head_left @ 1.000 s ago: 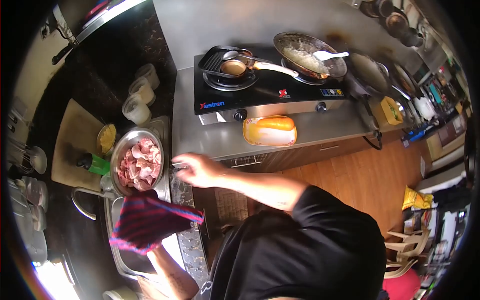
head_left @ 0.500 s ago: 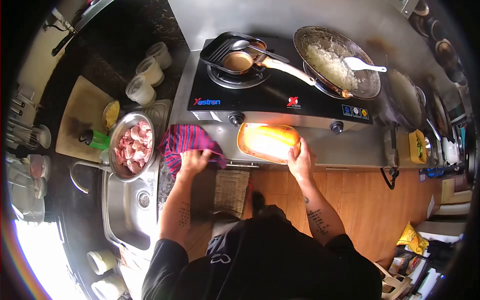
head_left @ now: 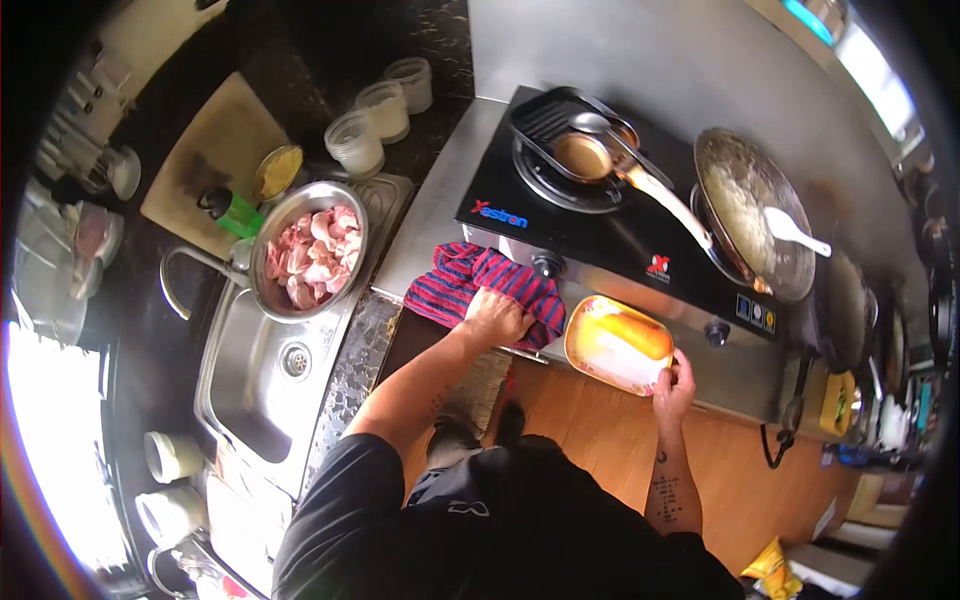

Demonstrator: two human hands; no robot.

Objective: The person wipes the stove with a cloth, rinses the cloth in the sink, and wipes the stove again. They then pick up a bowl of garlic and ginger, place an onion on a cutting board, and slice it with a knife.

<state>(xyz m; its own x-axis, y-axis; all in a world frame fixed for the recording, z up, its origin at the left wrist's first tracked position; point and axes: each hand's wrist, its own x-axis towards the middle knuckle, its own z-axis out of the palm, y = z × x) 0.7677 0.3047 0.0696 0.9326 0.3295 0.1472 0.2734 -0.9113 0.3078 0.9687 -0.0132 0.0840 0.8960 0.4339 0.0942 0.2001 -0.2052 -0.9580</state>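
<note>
In the head view, the left hand (head_left: 495, 318) presses flat on a red-and-blue striped cloth (head_left: 470, 280) lying on the steel counter (head_left: 420, 235) just in front of the stove (head_left: 610, 225). The right hand (head_left: 674, 385) grips the near edge of an oval plate (head_left: 600, 350) holding an orange food piece (head_left: 632, 333), beside the cloth.

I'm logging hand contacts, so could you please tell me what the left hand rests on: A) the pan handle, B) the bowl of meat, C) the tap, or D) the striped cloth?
D: the left hand rests on the striped cloth in front of the stove, while the right hand grips the rim of the plate.
</note>
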